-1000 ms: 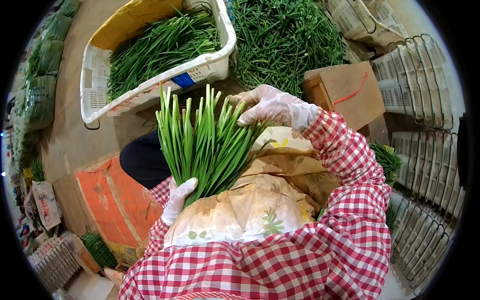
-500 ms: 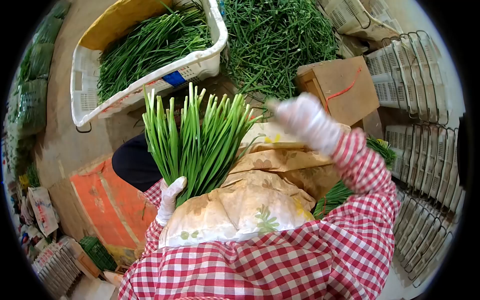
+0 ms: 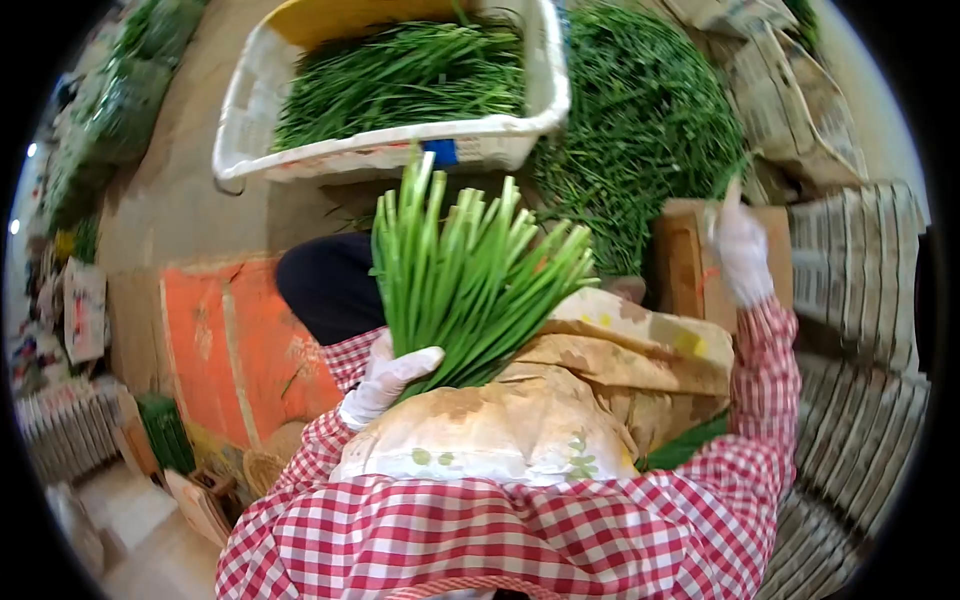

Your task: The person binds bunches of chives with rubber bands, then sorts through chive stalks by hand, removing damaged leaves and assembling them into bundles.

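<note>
My gloved left hand [image 3: 390,378] is wrapped round the lower part of a bunch of green stalks [image 3: 465,285], which fans out above the stained apron [image 3: 490,430] with its pale cut ends up. My gloved right hand [image 3: 742,245] is out at the right, over the brown box [image 3: 690,265] and near the heap of loose greens [image 3: 640,130]. It is blurred; thin green bits show by its fingertips, and whether it grips them is unclear.
A white crate [image 3: 545,70] of long green stalks [image 3: 410,80] stands ahead. Stacked pale crates [image 3: 855,270] line the right side. An orange sheet [image 3: 250,350] covers the floor at left. A green crate [image 3: 165,432] and bagged greens [image 3: 125,105] are farther left.
My right hand has moved from the bunch's cut ends out to the right, beside the heap. My left hand keeps hold of the bunch. The view has shifted.
</note>
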Action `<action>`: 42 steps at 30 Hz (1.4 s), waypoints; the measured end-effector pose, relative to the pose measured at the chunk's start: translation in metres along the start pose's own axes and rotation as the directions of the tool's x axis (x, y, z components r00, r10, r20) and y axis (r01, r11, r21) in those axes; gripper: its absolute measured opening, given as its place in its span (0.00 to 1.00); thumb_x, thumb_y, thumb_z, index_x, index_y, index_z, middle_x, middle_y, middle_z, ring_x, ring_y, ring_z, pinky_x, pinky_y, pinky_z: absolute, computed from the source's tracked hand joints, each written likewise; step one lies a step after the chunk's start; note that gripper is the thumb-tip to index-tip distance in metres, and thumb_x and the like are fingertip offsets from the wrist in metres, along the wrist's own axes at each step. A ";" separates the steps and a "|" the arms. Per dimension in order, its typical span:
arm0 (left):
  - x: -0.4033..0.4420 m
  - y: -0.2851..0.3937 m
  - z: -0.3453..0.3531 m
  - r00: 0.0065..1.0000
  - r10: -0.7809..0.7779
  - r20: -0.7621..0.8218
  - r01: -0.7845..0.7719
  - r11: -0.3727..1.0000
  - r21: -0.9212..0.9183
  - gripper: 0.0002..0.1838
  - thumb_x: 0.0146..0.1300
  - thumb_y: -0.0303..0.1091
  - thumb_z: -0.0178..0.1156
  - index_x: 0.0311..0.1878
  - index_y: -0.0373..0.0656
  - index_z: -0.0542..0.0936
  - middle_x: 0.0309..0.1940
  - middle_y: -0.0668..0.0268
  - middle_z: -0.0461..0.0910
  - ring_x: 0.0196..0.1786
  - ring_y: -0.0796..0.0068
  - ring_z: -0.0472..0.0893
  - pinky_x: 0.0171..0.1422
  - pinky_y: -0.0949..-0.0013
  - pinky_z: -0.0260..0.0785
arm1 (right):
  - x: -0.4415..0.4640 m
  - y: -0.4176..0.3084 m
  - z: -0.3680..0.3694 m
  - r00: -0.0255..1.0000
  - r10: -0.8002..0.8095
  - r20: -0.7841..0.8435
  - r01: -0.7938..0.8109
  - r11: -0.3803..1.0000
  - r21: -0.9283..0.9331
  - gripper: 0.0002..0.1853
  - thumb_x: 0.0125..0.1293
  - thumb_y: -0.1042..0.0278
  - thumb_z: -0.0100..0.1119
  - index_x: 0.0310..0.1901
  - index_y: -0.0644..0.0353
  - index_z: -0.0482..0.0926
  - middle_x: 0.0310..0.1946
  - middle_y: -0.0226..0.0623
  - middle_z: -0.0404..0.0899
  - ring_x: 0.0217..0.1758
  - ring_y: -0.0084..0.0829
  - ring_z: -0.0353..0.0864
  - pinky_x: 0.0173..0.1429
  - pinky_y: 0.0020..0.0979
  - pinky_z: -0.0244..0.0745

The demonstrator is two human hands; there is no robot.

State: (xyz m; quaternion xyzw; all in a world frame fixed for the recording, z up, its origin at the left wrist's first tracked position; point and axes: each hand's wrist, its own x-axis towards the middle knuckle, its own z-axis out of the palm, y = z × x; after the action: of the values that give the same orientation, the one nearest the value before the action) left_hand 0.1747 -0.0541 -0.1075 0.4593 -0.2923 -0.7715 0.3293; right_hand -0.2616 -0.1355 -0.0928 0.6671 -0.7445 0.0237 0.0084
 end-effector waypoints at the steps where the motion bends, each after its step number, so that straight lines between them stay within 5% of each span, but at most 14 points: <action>1: 0.000 0.001 0.001 1.000 0.005 0.000 -0.005 1.000 -0.003 0.24 0.56 0.30 0.63 0.58 0.39 0.72 0.50 0.64 0.77 0.50 0.75 0.76 0.56 0.70 0.68 | -0.016 -0.011 -0.002 0.989 -0.092 0.115 0.077 0.989 0.126 0.13 0.64 0.62 0.53 0.43 0.63 0.75 0.23 0.41 0.76 0.23 0.40 0.77 0.23 0.36 0.71; 2: 0.001 0.002 0.001 1.000 0.004 0.009 -0.004 1.000 -0.006 0.24 0.57 0.29 0.63 0.58 0.39 0.72 0.50 0.65 0.77 0.51 0.75 0.76 0.57 0.70 0.67 | -0.043 -0.022 0.018 0.909 -0.335 0.250 0.079 0.725 0.684 0.21 0.67 0.55 0.50 0.52 0.63 0.72 0.37 0.46 0.76 0.38 0.41 0.77 0.39 0.37 0.73; 5: 0.003 0.007 0.007 0.998 -0.043 0.052 0.045 0.998 -0.037 0.24 0.58 0.29 0.62 0.59 0.39 0.71 0.51 0.65 0.77 0.52 0.76 0.75 0.58 0.70 0.67 | -0.070 -0.130 -0.037 0.484 -0.467 0.740 -0.141 0.793 0.593 0.30 0.70 0.46 0.44 0.62 0.63 0.67 0.57 0.54 0.71 0.62 0.48 0.69 0.67 0.40 0.65; 10: 0.021 0.008 0.014 0.993 -0.011 0.116 0.005 0.999 0.046 0.26 0.60 0.29 0.60 0.62 0.39 0.68 0.50 0.64 0.79 0.52 0.74 0.77 0.58 0.68 0.69 | -0.080 -0.185 0.020 0.614 -0.591 0.523 -0.323 0.417 0.850 0.36 0.58 0.45 0.62 0.61 0.62 0.68 0.61 0.48 0.70 0.64 0.41 0.68 0.65 0.37 0.63; 11: 0.030 0.006 0.014 0.986 0.123 0.114 -0.156 0.922 0.354 0.26 0.61 0.31 0.60 0.62 0.39 0.68 0.49 0.62 0.79 0.51 0.70 0.78 0.56 0.67 0.70 | -0.074 -0.194 0.013 0.628 -0.566 0.534 -0.415 0.337 0.845 0.35 0.57 0.48 0.65 0.61 0.62 0.68 0.60 0.45 0.71 0.62 0.38 0.69 0.65 0.36 0.64; 16: 0.064 0.030 0.061 0.917 0.303 0.258 -0.277 0.022 0.960 0.22 0.55 0.36 0.58 0.52 0.36 0.73 0.33 0.49 0.77 0.33 0.49 0.78 0.35 0.55 0.71 | -0.058 -0.217 0.025 0.726 -0.504 0.468 -0.666 -0.347 0.660 0.32 0.56 0.53 0.70 0.58 0.60 0.71 0.52 0.33 0.75 0.56 0.26 0.71 0.62 0.30 0.64; 17: 0.077 0.019 0.057 0.723 0.400 0.564 -0.462 -0.327 0.824 0.17 0.53 0.34 0.57 0.44 0.31 0.73 0.28 0.50 0.74 0.26 0.52 0.76 0.29 0.54 0.68 | -0.053 -0.213 0.031 0.673 -0.531 0.515 -0.739 -0.451 0.501 0.31 0.57 0.54 0.69 0.58 0.60 0.71 0.52 0.33 0.75 0.56 0.28 0.72 0.62 0.31 0.65; 21: 0.077 0.037 0.097 0.626 0.105 0.773 -0.208 -0.932 0.295 0.32 0.58 0.44 0.53 0.51 0.16 0.70 0.33 0.35 0.75 0.30 0.58 0.78 0.27 0.66 0.69 | -0.029 -0.194 0.054 0.718 -0.567 0.403 -0.688 -0.663 0.294 0.28 0.61 0.56 0.62 0.57 0.66 0.70 0.50 0.47 0.77 0.53 0.40 0.77 0.61 0.42 0.70; 25: 0.062 0.025 0.127 0.690 0.378 0.616 -0.487 -0.387 0.783 0.41 0.56 0.45 0.58 0.65 0.25 0.57 0.48 0.22 0.65 0.32 0.47 0.80 0.32 0.64 0.74 | -0.003 -0.154 0.033 0.785 -0.399 0.475 -0.607 -0.649 0.458 0.21 0.58 0.60 0.62 0.50 0.64 0.76 0.39 0.42 0.81 0.38 0.35 0.82 0.48 0.37 0.78; 28: 0.044 0.059 0.120 0.663 0.180 0.727 -0.748 0.177 0.639 0.34 0.61 0.43 0.59 0.68 0.44 0.59 0.61 0.30 0.61 0.39 0.46 0.81 0.45 0.62 0.75 | 0.014 -0.107 -0.015 0.706 -0.396 0.587 -0.705 -0.462 0.538 0.16 0.56 0.62 0.64 0.43 0.63 0.79 0.31 0.37 0.82 0.31 0.29 0.82 0.38 0.32 0.80; 30: 0.043 0.073 0.109 0.484 0.480 0.732 -0.872 0.191 0.451 0.20 0.62 0.37 0.60 0.56 0.43 0.76 0.56 0.44 0.73 0.39 0.57 0.83 0.46 0.67 0.75 | 0.017 -0.077 -0.046 0.651 -0.284 0.703 -0.758 -0.265 0.595 0.20 0.56 0.61 0.62 0.45 0.67 0.78 0.30 0.40 0.81 0.28 0.29 0.81 0.33 0.29 0.80; 32: 0.056 0.056 0.083 0.799 0.432 0.417 -0.593 0.681 0.430 0.11 0.64 0.34 0.58 0.46 0.39 0.81 0.42 0.55 0.82 0.37 0.70 0.82 0.43 0.71 0.75 | 0.012 -0.053 -0.072 0.569 -0.292 0.769 -0.813 -0.060 0.579 0.17 0.56 0.61 0.62 0.39 0.67 0.80 0.25 0.40 0.81 0.23 0.30 0.81 0.30 0.29 0.79; 36: 0.052 0.064 0.091 0.880 0.469 0.076 -0.475 0.862 0.180 0.11 0.68 0.33 0.53 0.43 0.36 0.81 0.32 0.66 0.82 0.30 0.82 0.79 0.38 0.78 0.72 | -0.029 -0.056 -0.089 0.672 -0.243 0.700 -0.687 0.148 0.711 0.16 0.52 0.63 0.66 0.39 0.64 0.79 0.25 0.34 0.79 0.25 0.24 0.78 0.30 0.24 0.73; 42: 0.066 0.083 0.114 0.964 0.229 0.135 -0.252 0.949 0.188 0.14 0.69 0.33 0.52 0.53 0.36 0.74 0.24 0.67 0.79 0.21 0.85 0.75 0.25 0.84 0.65 | -0.095 -0.083 -0.069 0.731 -0.153 0.665 -0.659 0.090 0.746 0.21 0.51 0.65 0.67 0.47 0.64 0.77 0.33 0.30 0.79 0.32 0.23 0.76 0.37 0.25 0.72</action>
State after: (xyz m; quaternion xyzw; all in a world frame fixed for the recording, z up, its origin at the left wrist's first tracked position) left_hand 0.0679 -0.1396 -0.0328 0.4076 -0.4417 -0.7159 0.3554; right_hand -0.1700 -0.0467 -0.0264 0.3177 -0.6114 0.2901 -0.6641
